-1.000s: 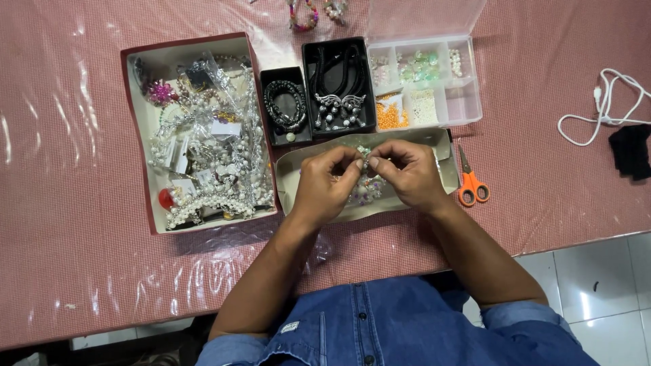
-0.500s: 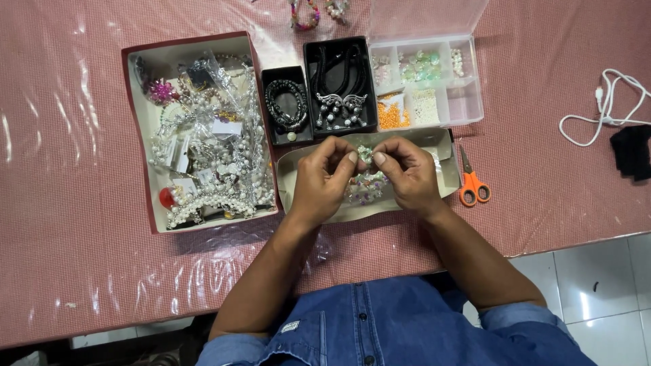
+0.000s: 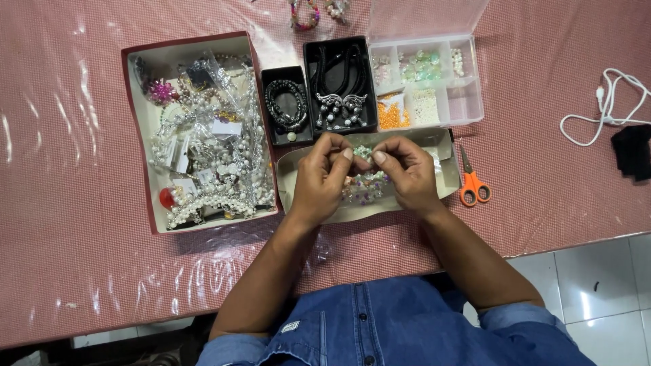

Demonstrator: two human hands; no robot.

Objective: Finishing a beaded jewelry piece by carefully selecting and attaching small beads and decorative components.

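Left hand [image 3: 324, 177] and right hand [image 3: 405, 173] meet, fingertips pinched on a small pale green bead cluster [image 3: 363, 152] above the shallow beige cardboard tray [image 3: 434, 141] holding loose beads. Beyond: red-edged box of pearl jewellery [image 3: 196, 47], black boxes, clear plastic compartment organiser [image 3: 468, 102]. Orange-handled scissors [image 3: 471, 181] lie just beside the tray.

a table [image 3: 81, 271] under a red-checked cloth with clear plastic over it carries a red-edged jewellery box [image 3: 139, 135], two small black boxes [image 3: 339, 51], a clear bead organiser [image 3: 468, 102], a beige tray [image 3: 288, 176], orange scissors [image 3: 472, 184], a white cable [image 3: 603, 108]
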